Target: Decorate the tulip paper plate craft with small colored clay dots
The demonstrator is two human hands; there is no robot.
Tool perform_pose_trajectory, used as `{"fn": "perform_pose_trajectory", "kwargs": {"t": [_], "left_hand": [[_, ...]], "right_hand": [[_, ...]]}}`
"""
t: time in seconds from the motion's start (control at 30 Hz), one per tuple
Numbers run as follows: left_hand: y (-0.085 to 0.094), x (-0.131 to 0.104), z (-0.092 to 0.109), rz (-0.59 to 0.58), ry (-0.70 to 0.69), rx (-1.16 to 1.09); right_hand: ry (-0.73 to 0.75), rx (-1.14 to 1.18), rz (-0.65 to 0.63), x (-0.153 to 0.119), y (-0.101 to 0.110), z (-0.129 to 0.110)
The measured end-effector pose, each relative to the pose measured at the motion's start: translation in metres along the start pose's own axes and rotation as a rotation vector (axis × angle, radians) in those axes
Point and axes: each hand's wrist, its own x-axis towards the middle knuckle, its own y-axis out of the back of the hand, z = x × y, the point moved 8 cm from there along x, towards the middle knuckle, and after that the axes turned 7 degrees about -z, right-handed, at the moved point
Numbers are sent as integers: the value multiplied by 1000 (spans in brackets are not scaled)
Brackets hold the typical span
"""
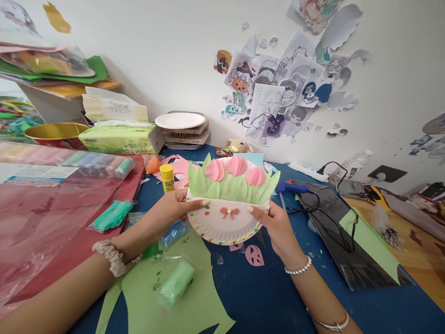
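Between my two hands, above the blue tabletop, is a paper plate basket (pixel 225 225) with green paper leaves (pixel 222 187) and pink paper tulips (pixel 236 165) rising from its top edge. A small red bow (pixel 229 213) with a yellow centre sits on its front, and coloured dots line its rim. My left hand (pixel 179 203) pinches the left side, thumb on the front. On the right side, my right hand (pixel 274 220) grips the edge with its thumb across the front. The fingers behind the plate are hidden.
A yellow-capped glue stick (pixel 167 178) stands left of the plate. Cut green paper (pixel 167 297) and a bagged lump of green clay (pixel 176 281) lie in front. At right are a blue glue gun (pixel 294 187), its black cord and a dark sheet (pixel 333 232).
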Motion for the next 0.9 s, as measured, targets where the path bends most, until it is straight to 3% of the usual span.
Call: {"fn": "perform_pose_trajectory", "kwargs": {"t": [0.67,0.9], "left_hand": [[-6,-2,9,11,-45,-55],[-3,-4,8,45,-19,-48]], "right_hand": [[-30,6,115,-2,10,3],[-44,37,81,-1,5,2]]}}
